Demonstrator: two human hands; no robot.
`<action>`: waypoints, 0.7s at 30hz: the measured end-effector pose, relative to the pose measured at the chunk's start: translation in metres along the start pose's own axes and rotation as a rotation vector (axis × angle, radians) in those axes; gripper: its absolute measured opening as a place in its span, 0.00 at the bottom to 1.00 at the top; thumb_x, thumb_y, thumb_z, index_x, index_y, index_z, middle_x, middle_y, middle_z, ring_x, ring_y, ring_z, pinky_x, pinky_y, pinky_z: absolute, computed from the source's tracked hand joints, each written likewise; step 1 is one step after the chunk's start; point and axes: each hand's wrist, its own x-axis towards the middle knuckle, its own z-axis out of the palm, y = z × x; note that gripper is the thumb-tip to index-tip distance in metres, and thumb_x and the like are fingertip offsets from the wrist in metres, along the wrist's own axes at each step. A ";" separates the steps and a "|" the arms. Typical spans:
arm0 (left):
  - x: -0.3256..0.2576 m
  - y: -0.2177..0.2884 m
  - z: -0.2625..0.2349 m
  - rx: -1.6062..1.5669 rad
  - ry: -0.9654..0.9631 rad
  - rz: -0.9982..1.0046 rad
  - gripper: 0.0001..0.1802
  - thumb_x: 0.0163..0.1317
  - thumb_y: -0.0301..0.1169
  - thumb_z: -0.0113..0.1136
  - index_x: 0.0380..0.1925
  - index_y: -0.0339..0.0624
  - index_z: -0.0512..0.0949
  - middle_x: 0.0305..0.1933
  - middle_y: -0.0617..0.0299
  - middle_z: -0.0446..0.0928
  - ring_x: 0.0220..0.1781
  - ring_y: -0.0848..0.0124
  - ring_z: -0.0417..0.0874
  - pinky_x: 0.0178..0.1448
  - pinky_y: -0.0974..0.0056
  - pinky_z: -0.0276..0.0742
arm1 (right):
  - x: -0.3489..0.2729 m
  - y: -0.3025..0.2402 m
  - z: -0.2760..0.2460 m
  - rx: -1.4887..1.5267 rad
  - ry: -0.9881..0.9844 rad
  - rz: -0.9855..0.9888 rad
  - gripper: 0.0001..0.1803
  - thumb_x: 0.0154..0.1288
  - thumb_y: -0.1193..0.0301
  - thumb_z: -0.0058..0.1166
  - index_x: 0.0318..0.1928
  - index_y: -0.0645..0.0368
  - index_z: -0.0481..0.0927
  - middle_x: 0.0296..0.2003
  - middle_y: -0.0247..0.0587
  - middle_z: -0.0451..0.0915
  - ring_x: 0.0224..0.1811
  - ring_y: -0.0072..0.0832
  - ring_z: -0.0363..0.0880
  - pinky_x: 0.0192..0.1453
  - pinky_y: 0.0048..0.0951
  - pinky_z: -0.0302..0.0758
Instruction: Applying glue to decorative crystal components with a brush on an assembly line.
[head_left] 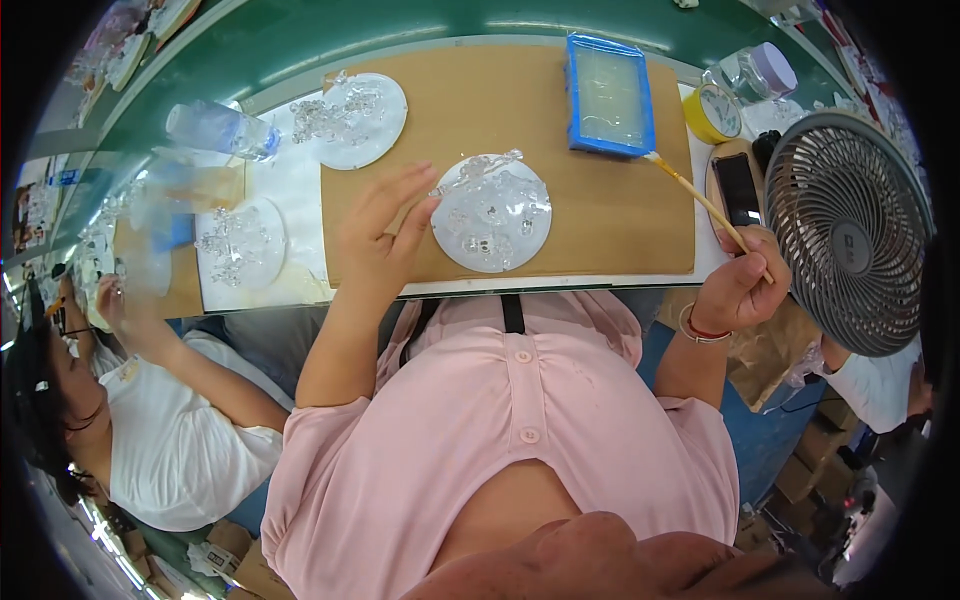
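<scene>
My right hand [745, 285] is closed around a thin wooden stick [708, 205]. The stick's far, yellowish tip meets the lower right corner of a blue-rimmed tray [572, 100] with a pale, glossy filling. My left hand [385, 225] has thumb and forefinger apart, their tips at the left rim of a round white plate [490, 258]. A slim clear piece [480, 172] lies along the plate's upper edge, one end close to those fingertips. More small clear pieces [490, 215] sit on the plate.
Behind my left hand stands another white plate [375, 150] of clear pieces on the cardboard sheet [460, 95]. Rightward are a yellow tape roll [712, 112], a lidded jar [750, 75], a phone [737, 190] and a grey fan [850, 240]. A person in white [190, 430] works at left.
</scene>
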 end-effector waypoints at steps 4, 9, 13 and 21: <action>0.006 0.004 -0.011 0.080 -0.008 0.198 0.17 0.50 0.24 0.68 0.42 0.40 0.81 0.42 0.56 0.81 0.40 0.63 0.81 0.44 0.63 0.75 | 0.008 0.005 0.009 0.010 0.012 0.034 0.13 0.72 0.65 0.45 0.41 0.66 0.70 0.25 0.46 0.75 0.24 0.25 0.71 0.30 0.21 0.70; 0.011 0.009 0.004 0.121 0.067 0.205 0.13 0.47 0.23 0.69 0.35 0.39 0.82 0.35 0.58 0.81 0.35 0.65 0.81 0.38 0.65 0.75 | 0.013 0.009 0.028 0.027 -0.046 0.200 0.12 0.72 0.67 0.46 0.40 0.66 0.71 0.29 0.44 0.76 0.26 0.23 0.72 0.31 0.19 0.70; 0.011 -0.009 0.017 0.170 0.092 0.282 0.13 0.46 0.22 0.70 0.34 0.41 0.81 0.29 0.61 0.81 0.27 0.67 0.79 0.30 0.67 0.73 | 0.014 0.021 0.039 0.014 -0.070 0.310 0.10 0.71 0.69 0.48 0.39 0.66 0.72 0.31 0.40 0.76 0.27 0.19 0.72 0.32 0.17 0.69; 0.024 -0.012 0.022 0.145 0.106 0.220 0.13 0.47 0.22 0.70 0.36 0.43 0.81 0.29 0.61 0.81 0.27 0.67 0.79 0.31 0.66 0.73 | 0.022 0.030 0.067 -0.163 -0.243 0.295 0.09 0.70 0.69 0.49 0.37 0.64 0.73 0.26 0.34 0.77 0.28 0.17 0.73 0.33 0.17 0.68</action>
